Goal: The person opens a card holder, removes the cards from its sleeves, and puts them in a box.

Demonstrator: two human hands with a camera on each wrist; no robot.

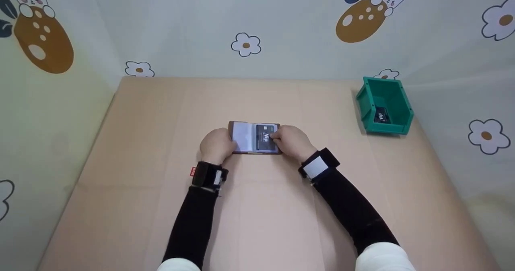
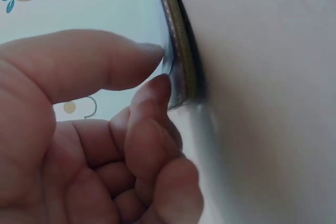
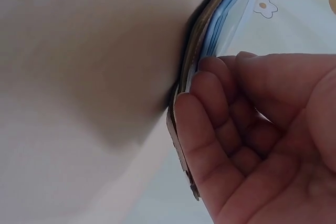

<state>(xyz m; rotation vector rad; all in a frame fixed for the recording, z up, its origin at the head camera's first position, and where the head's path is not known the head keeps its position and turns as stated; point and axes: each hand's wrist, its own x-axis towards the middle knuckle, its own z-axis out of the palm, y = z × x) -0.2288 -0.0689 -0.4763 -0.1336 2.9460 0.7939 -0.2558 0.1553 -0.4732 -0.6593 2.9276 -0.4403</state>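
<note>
An opened brown card holder (image 1: 244, 139) with clear plastic sleeves lies in the middle of the table in the head view. A black card (image 1: 263, 140) marked "VIP" shows on its right-hand side. My left hand (image 1: 217, 145) pinches the holder's left edge, thumb on the inner side; the left wrist view shows the holder's stitched brown border (image 2: 181, 40) at the fingertips. At the right edge my right hand (image 1: 295, 142) grips the holder, with its thumb reaching over the card. In the right wrist view its curled fingers (image 3: 210, 95) meet the stacked sleeves (image 3: 223, 17).
A green plastic bin (image 1: 405, 112) stands at the table's back right, with a dark card (image 1: 381, 115) inside. The tan table (image 1: 161, 114) borders a patterned cloth (image 1: 193, 25) at the back and sides.
</note>
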